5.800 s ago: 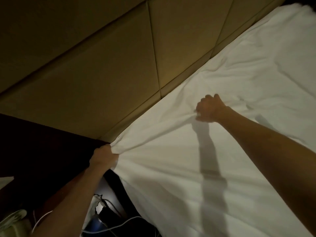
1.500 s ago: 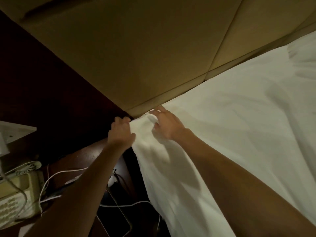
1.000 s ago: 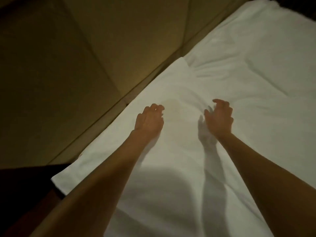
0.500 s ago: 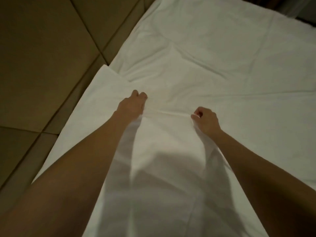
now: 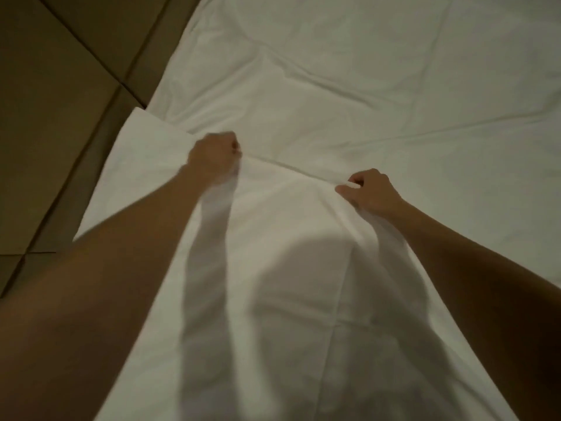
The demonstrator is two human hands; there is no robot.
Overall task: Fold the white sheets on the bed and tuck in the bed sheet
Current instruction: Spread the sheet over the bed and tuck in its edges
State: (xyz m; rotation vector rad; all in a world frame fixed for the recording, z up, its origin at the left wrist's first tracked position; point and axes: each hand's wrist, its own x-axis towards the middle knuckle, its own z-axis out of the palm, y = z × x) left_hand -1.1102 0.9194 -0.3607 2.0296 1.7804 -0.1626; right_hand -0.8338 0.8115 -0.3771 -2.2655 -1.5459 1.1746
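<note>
A white sheet (image 5: 349,95) covers the bed and fills most of the view, creased across the middle. My left hand (image 5: 212,158) grips a bunched fold of the sheet at centre left. My right hand (image 5: 368,189) pinches the same raised fold further right. The cloth between my hands forms a taut ridge (image 5: 291,170). Below it the sheet runs toward me between my forearms, shaded by my head and arms. A flat corner of white cloth (image 5: 133,141) sticks out to the left of my left hand.
A padded tan headboard (image 5: 60,86) with dark seams runs along the left side, meeting the bed's edge on a diagonal. The rest of the view is white bedding.
Both hands moved from the bed corner by the nightstand onto the middle of the sheet. They took hold of a fold and have drawn it slightly toward me and apart.
</note>
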